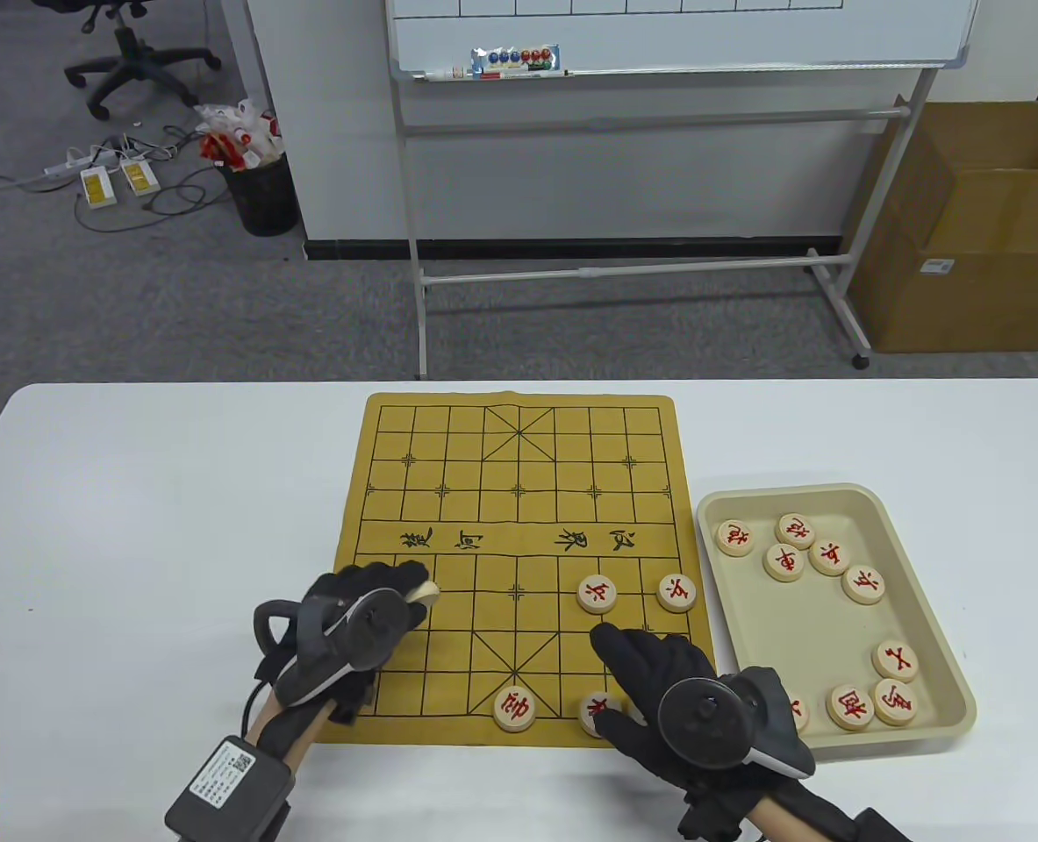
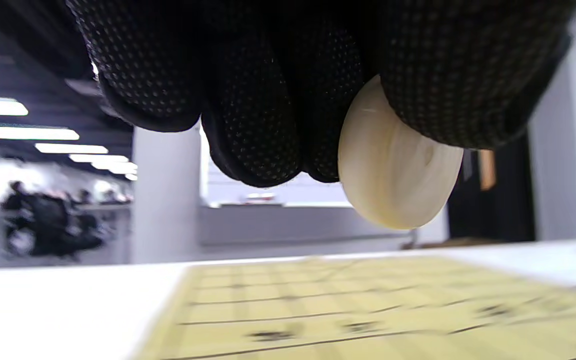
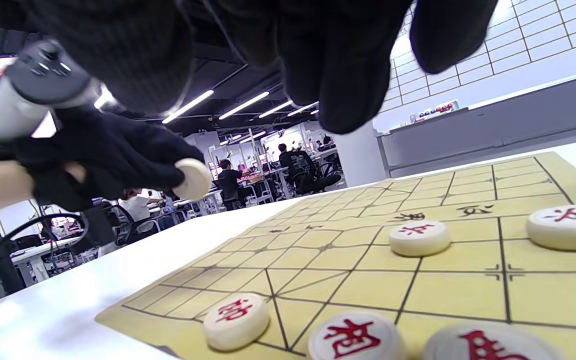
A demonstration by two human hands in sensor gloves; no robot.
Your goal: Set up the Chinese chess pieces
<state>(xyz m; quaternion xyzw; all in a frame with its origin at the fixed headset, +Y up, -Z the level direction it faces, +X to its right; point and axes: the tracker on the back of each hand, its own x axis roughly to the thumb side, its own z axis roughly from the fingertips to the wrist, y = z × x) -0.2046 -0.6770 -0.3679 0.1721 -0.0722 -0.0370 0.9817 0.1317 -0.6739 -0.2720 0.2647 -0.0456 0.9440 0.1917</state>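
A: Left hand (image 1: 356,627)?
B: Fingers (image 2: 263,125) pinch a pale piece (image 2: 395,170), held clear above the board's (image 1: 519,491) left half. Its marked face is turned away, unreadable.
A: Right hand (image 1: 681,693)?
B: Fingers spread and relaxed, holding nothing, over the board's near right corner. It covers part of one piece (image 1: 595,709) on the near row.
A: Rest?
B: Three more red pieces lie on the board; others sit in the tray (image 1: 940,631) on the tabletop, one half hidden behind the right tracker.

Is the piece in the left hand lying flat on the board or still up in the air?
In the air: the left hand pinches the piece tilted, with clear space above the board.
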